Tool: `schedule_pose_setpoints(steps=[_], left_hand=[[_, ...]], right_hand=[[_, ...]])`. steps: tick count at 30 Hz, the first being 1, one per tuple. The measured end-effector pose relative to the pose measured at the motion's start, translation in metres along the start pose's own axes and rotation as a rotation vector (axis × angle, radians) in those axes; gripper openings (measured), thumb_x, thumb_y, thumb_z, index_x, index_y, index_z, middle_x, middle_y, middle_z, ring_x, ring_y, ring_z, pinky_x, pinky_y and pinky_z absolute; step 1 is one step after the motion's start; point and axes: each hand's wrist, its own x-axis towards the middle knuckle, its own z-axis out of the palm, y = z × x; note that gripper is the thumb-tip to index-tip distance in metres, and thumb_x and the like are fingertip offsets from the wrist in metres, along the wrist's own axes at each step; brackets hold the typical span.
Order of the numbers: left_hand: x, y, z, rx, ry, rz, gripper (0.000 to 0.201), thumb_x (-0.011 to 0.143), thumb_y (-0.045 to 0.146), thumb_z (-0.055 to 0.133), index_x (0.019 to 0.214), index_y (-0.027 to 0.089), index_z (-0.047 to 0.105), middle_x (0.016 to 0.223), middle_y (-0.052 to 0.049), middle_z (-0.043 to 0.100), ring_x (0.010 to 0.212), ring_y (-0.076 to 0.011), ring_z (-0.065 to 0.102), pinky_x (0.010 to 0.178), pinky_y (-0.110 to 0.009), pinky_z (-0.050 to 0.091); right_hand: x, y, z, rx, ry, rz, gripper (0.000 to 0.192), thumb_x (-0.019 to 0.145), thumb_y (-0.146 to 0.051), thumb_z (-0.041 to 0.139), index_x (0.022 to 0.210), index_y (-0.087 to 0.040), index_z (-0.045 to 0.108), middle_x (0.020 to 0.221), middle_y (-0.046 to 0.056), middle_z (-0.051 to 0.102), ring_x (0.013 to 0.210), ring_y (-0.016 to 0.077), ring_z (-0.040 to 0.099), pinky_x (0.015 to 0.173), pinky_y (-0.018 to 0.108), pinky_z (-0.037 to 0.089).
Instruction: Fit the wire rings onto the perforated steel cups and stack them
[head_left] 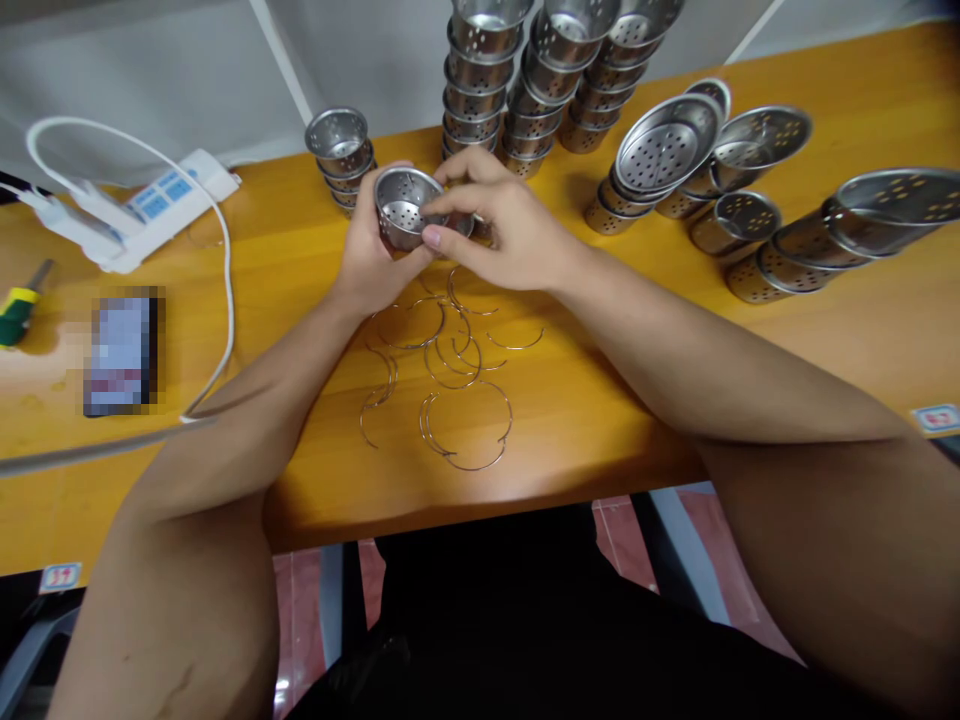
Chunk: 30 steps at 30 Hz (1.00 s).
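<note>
My left hand [367, 250] is wrapped around a small perforated metal cup [405, 215], tilted so its holed bottom shows. At the cup's right rim, my right hand [499, 220] pinches with its thumb by the edge and a fingertip reaching inside. Whether a thin wire is also between those fingers is too small to tell. Below both hands, several thin curved wire pieces [454, 360] lie scattered on the wooden table [585, 440]. Part of another metal piece [480, 230] shows behind the right hand's fingers.
Tall stacks of perforated cups [480, 75] stand at the back, with a shorter stack [341, 150] to their left. More stacked cups [660, 150] lean at the right. Leftward are a power strip [172, 205], its white cable [229, 300], a blurred-out phone [120, 355] and a green-yellow-handled tool [19, 310].
</note>
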Motion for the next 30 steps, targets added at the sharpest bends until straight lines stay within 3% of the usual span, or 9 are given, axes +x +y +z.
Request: schedule_pose_setpoints(steps=[7,12,15,17,20,24,30], left_hand=[[0.001,0.032,0.0,0.057,-0.033,0.04,0.109,0.092,0.11,0.084,0.172,0.043,0.053,0.154,-0.01,0.078,0.132,-0.04,0.082,0.115,-0.064,0.072],[0.001,0.024,-0.006,0.055,-0.085,0.048,0.11,0.093,0.106,0.089,0.178,0.048,0.05,0.164,-0.01,0.076,0.143,-0.0411,0.08,0.124,-0.065,0.071],[-0.001,0.018,-0.008,0.059,-0.152,0.036,0.115,0.096,0.106,0.089,0.183,0.046,0.045,0.172,-0.008,0.071,0.155,-0.0408,0.075,0.133,-0.065,0.069],[-0.003,0.02,-0.006,0.061,-0.198,0.023,0.122,0.095,0.111,0.088,0.185,0.043,0.041,0.176,-0.01,0.067,0.162,-0.0423,0.071,0.136,-0.066,0.068],[-0.005,0.029,-0.002,-0.048,-0.262,0.069,0.129,0.091,0.115,0.088,0.185,0.043,0.036,0.177,-0.013,0.063,0.165,-0.0431,0.071,0.131,-0.065,0.073],[-0.008,0.036,-0.004,-0.079,-0.293,0.059,0.129,0.091,0.109,0.094,0.187,0.047,0.034,0.169,-0.013,0.068,0.146,-0.0391,0.08,0.11,-0.061,0.081],[-0.006,0.028,-0.023,0.191,-0.277,-0.066,0.121,0.085,0.098,0.107,0.176,0.042,0.05,0.175,-0.01,0.068,0.14,-0.0378,0.078,0.106,-0.068,0.075]], right_hand=[[-0.003,0.005,0.008,-0.025,-0.059,-0.029,0.049,0.117,-0.08,0.074,0.139,-0.04,0.092,0.144,0.014,0.079,0.159,0.0435,0.068,0.138,0.067,0.061],[-0.004,-0.004,0.009,-0.08,-0.019,-0.016,0.046,0.117,-0.073,0.078,0.148,-0.04,0.087,0.155,0.014,0.077,0.16,0.0418,0.066,0.138,0.062,0.062],[-0.004,-0.02,0.0,-0.106,-0.013,-0.013,0.057,0.114,-0.061,0.083,0.164,-0.036,0.075,0.17,0.015,0.072,0.165,0.0404,0.065,0.134,0.056,0.064],[-0.004,-0.032,-0.009,-0.127,-0.05,-0.028,0.064,0.112,-0.051,0.085,0.171,-0.033,0.068,0.175,0.016,0.07,0.166,0.0405,0.065,0.132,0.056,0.065],[-0.002,-0.04,-0.029,-0.189,-0.13,-0.029,0.064,0.107,-0.043,0.089,0.167,-0.033,0.068,0.168,0.014,0.074,0.163,0.0421,0.067,0.13,0.057,0.065],[-0.005,-0.042,-0.068,-0.271,-0.351,0.065,0.064,0.103,-0.041,0.094,0.162,-0.03,0.072,0.153,0.012,0.076,0.148,0.0404,0.073,0.13,0.057,0.063],[-0.061,-0.035,-0.124,-0.366,-0.539,0.291,0.077,0.097,-0.035,0.094,0.169,-0.024,0.069,0.157,0.018,0.071,0.146,0.0445,0.072,0.133,0.059,0.059]])
